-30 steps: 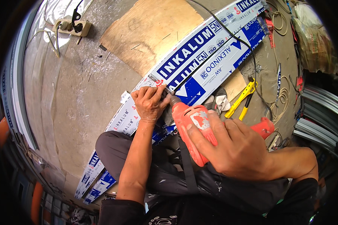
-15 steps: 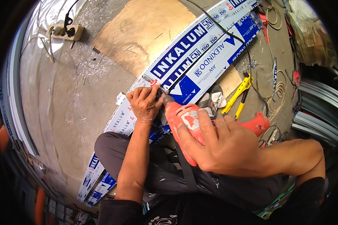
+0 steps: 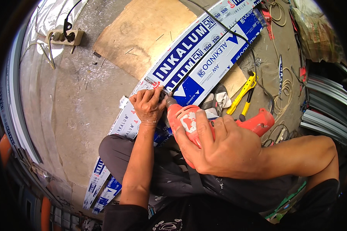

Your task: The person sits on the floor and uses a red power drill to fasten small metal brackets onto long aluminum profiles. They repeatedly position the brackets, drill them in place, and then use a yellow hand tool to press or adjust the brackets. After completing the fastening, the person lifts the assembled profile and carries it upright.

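My right hand (image 3: 229, 148) is wrapped round a red power drill (image 3: 188, 122) with worn, pale patches on its body. The drill lies tilted, its grey chuck (image 3: 170, 101) reaching the long metal profiles beside my left fingertips. Blue and white printed film covers these profiles (image 3: 210, 81), which run diagonally past my legs. My left hand (image 3: 147, 107) is closed, its bent fingers pressing down on the profiles next to a small metal piece (image 3: 166, 91). What those fingers grip is mostly hidden, and so is the drill's tip.
A plywood sheet (image 3: 138, 34) lies beyond the profiles, with a power strip (image 3: 67, 37) to its left. Right of the profiles are a yellow-handled tool (image 3: 243, 94), a glove (image 3: 219, 101) and coiled cord (image 3: 287, 96). A black cable (image 3: 235, 34) crosses the profiles. Metal lengths (image 3: 325, 111) are stacked far right.
My right hand and the drill have shifted slightly left and away from me. The left hand keeps its place at the profiles. The whole view has moved a little.
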`<act>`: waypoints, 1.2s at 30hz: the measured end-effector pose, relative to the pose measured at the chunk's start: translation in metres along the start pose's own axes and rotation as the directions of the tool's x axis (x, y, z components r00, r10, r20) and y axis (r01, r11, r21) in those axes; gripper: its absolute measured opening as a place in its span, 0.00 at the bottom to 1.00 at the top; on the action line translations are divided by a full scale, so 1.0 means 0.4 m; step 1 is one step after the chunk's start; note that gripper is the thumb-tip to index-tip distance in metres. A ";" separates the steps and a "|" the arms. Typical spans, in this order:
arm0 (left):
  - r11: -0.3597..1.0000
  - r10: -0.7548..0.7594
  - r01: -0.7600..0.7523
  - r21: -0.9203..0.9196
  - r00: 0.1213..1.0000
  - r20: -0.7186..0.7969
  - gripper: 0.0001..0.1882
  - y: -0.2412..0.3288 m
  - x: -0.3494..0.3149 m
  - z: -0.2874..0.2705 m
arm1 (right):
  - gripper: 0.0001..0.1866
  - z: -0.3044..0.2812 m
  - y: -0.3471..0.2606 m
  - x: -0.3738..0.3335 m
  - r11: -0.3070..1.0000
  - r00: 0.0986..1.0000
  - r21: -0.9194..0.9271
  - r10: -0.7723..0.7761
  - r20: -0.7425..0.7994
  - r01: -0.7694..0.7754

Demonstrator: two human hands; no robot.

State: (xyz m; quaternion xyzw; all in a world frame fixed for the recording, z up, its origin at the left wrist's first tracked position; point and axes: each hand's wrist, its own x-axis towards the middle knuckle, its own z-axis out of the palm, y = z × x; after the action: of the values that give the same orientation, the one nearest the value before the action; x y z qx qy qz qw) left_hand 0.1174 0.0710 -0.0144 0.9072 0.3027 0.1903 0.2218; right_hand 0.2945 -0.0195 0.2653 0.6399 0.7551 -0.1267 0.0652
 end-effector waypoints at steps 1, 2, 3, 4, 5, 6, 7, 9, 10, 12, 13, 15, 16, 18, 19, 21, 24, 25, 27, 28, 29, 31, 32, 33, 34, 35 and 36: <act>1.000 -0.003 0.003 -0.004 1.000 0.002 0.23 0.001 0.001 0.000 | 0.16 -0.002 0.001 0.001 1.000 1.000 -0.011 -0.009 0.003 0.009; 1.000 -0.007 0.007 -0.011 1.000 -0.002 0.22 0.002 0.002 0.001 | 0.16 -0.003 0.002 0.001 1.000 1.000 -0.020 -0.016 0.005 0.016; 1.000 -0.010 0.010 -0.019 1.000 -0.005 0.21 0.002 0.004 0.001 | 0.17 -0.005 0.002 0.001 1.000 1.000 -0.005 -0.012 0.005 0.012; 1.000 -0.006 0.006 -0.012 1.000 -0.003 0.21 0.002 0.005 0.000 | 0.17 -0.005 0.002 0.002 0.999 1.000 -0.026 -0.022 0.004 0.022; 1.000 -0.001 0.001 -0.006 1.000 -0.002 0.20 0.002 0.006 0.000 | 0.17 -0.005 0.002 0.004 1.000 1.000 -0.022 -0.020 -0.001 0.020; 1.000 0.003 -0.003 0.000 1.000 -0.001 0.20 0.002 0.007 -0.001 | 0.17 -0.005 0.001 0.005 1.000 1.000 0.006 -0.009 -0.008 0.009; 1.000 0.002 -0.002 0.000 1.000 -0.003 0.20 0.002 0.007 -0.001 | 0.17 -0.004 0.000 0.007 1.000 1.000 -0.019 -0.019 -0.006 0.019; 1.000 -0.001 0.001 0.000 1.000 -0.004 0.20 0.003 0.007 -0.001 | 0.17 -0.002 -0.003 0.009 1.000 1.000 -0.020 -0.019 -0.006 0.019; 1.000 -0.002 0.002 0.000 1.000 -0.006 0.20 0.003 0.006 -0.002 | 0.18 -0.002 -0.004 0.010 1.000 1.000 -0.019 -0.020 -0.005 0.020; 1.000 -0.004 0.004 -0.002 1.000 -0.009 0.20 0.004 0.006 -0.002 | 0.18 -0.002 -0.005 0.011 1.000 1.000 -0.008 -0.016 0.001 0.016; 1.000 -0.005 0.005 -0.004 1.000 -0.010 0.20 0.004 0.006 -0.002 | 0.18 -0.003 -0.006 0.011 1.000 1.000 -0.021 -0.019 0.000 0.019; 1.000 -0.006 0.006 -0.006 1.000 -0.012 0.21 0.003 0.007 -0.002 | 0.18 -0.004 -0.007 0.011 1.000 1.000 -0.002 -0.010 0.014 0.011; 1.000 -0.008 0.008 -0.007 1.000 -0.004 0.21 0.002 0.007 -0.002 | 0.18 -0.003 -0.007 0.012 1.000 1.000 -0.024 -0.014 0.008 0.015; 1.000 -0.008 0.008 -0.010 1.000 0.006 0.21 0.001 0.005 -0.004 | 0.18 -0.001 -0.009 0.013 1.000 1.000 -0.021 -0.015 0.008 0.016; 1.000 -0.010 0.010 -0.004 1.000 0.013 0.21 0.001 0.005 -0.004 | 0.18 0.001 -0.010 0.015 1.000 1.000 -0.011 -0.015 -0.001 0.015; 1.000 -0.007 0.007 0.004 1.000 0.012 0.21 0.002 0.004 -0.004 | 0.19 0.005 -0.012 0.017 1.000 1.000 0.019 -0.015 -0.013 0.015; 1.000 -0.010 0.010 0.023 1.000 0.002 0.21 0.005 0.004 -0.001 | 0.19 0.006 -0.009 0.015 0.999 1.000 0.046 0.000 -0.017 0.000; 1.000 -0.010 0.010 0.020 1.000 0.003 0.21 0.006 0.004 -0.001 | 0.19 0.005 -0.008 0.013 0.999 1.000 0.032 -0.006 -0.014 0.006; 1.000 -0.012 0.013 0.012 1.000 -0.005 0.21 0.006 0.003 -0.003 | 0.18 0.003 -0.007 0.010 0.998 1.000 0.070 -0.002 -0.007 0.003; 1.000 -0.014 0.014 0.016 1.000 0.003 0.21 0.005 0.003 -0.003 | 0.18 0.003 -0.007 0.010 0.999 1.000 0.046 -0.004 -0.008 0.004; 1.000 -0.015 0.015 0.015 1.000 -0.001 0.21 0.005 0.003 -0.001 | 0.18 0.005 -0.006 0.010 0.999 1.000 0.046 -0.002 -0.017 0.002; 1.000 -0.013 0.013 0.019 1.000 -0.003 0.20 0.005 0.003 0.000 | 0.18 0.008 -0.007 0.010 0.999 1.000 0.039 -0.002 -0.030 0.003; 1.000 -0.010 0.010 0.025 1.000 0.000 0.20 0.004 0.003 0.000 | 0.18 0.009 -0.008 0.010 0.999 0.999 0.032 -0.004 -0.034 0.005; 1.000 -0.007 0.007 0.030 1.000 0.002 0.20 0.003 0.002 -0.001 | 0.18 0.010 -0.009 0.010 0.999 0.999 0.036 -0.006 -0.034 0.007; 1.000 -0.005 0.004 0.031 1.000 0.003 0.21 0.002 0.002 -0.001 | 0.18 0.011 -0.010 0.010 1.000 0.999 0.025 -0.005 -0.038 0.006; 1.000 -0.003 0.003 0.030 1.000 0.003 0.21 0.002 0.002 -0.001 | 0.18 0.010 -0.010 0.008 1.000 0.999 0.025 -0.006 -0.036 0.006; 1.000 -0.003 0.003 0.028 1.000 0.002 0.21 0.001 0.002 -0.001 | 0.18 0.010 -0.011 0.007 1.000 0.999 0.024 -0.006 -0.033 0.007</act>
State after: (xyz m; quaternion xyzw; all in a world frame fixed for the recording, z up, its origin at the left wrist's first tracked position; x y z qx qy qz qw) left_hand 0.1180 0.0712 -0.0138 0.9100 0.3063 0.1847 0.2095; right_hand 0.2895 -0.0184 0.2612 0.6402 0.7566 -0.1253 0.0445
